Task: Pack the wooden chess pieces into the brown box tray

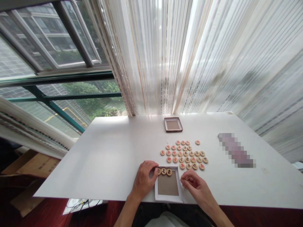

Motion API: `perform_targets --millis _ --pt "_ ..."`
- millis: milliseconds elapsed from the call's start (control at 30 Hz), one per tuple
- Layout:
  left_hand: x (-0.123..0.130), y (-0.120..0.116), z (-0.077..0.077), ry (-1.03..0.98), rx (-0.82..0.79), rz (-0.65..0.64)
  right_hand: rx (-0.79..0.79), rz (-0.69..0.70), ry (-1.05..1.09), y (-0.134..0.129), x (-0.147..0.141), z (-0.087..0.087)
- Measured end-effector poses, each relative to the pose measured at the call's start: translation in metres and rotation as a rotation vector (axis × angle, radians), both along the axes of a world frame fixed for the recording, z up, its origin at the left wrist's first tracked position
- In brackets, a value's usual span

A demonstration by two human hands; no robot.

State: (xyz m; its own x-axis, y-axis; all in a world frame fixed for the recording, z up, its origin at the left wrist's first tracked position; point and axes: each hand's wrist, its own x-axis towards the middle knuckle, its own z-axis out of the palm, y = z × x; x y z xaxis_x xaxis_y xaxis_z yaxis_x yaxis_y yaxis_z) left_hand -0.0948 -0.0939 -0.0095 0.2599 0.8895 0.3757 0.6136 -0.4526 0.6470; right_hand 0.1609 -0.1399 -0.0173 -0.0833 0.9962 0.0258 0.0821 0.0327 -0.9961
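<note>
My left hand (pixel 145 177) curls around the upper left corner of an open shallow box (pixel 168 198), thumb and fingers on its edge. Inside, along the far wall, three round wooden Chinese chess pieces (pixel 163 171) with black characters lie in a row. My right hand (pixel 194 183) is just right of the box, fingers pinched together on what looks like a chess piece, mostly hidden by the fingers. Beyond the box, loose chess pieces (pixel 185 154) with red or black characters lie flat in uneven rows.
A box lid (pixel 173 124) lies inside up near the table's far edge. At the right is a blurred-out, pinkish long object (pixel 236 150). The white table (pixel 106 157) reaches a curtain (pixel 153 63) and window. A cardboard box (pixel 30 160) stands on the floor at left.
</note>
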Motion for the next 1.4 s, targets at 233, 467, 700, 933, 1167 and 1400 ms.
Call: perform_targets --millis 233,467,700,933,1167,1400 --pt "0.0 0.0 -0.004 -0.008 0.023 0.006 -0.134 -0.084 0.08 -0.001 0.002 -0.008" --pt "0.0 0.0 -0.001 0.001 -0.002 0.011 -0.208 -0.158 0.151 0.002 0.001 -0.011" --pt "0.001 -0.002 -0.003 0.005 -0.009 0.022 -0.15 -0.109 0.214 0.002 0.004 -0.028" --pt "0.0 -0.002 -0.004 0.017 -0.001 0.02 -0.143 -0.069 0.152 0.002 0.0 -0.012" --pt "-0.001 -0.002 -0.005 0.022 -0.006 0.02 -0.141 -0.1 0.132 0.0 -0.001 -0.011" --pt "-0.001 -0.002 -0.005 0.029 -0.004 0.018 -0.15 -0.14 0.148 -0.003 0.003 -0.022"
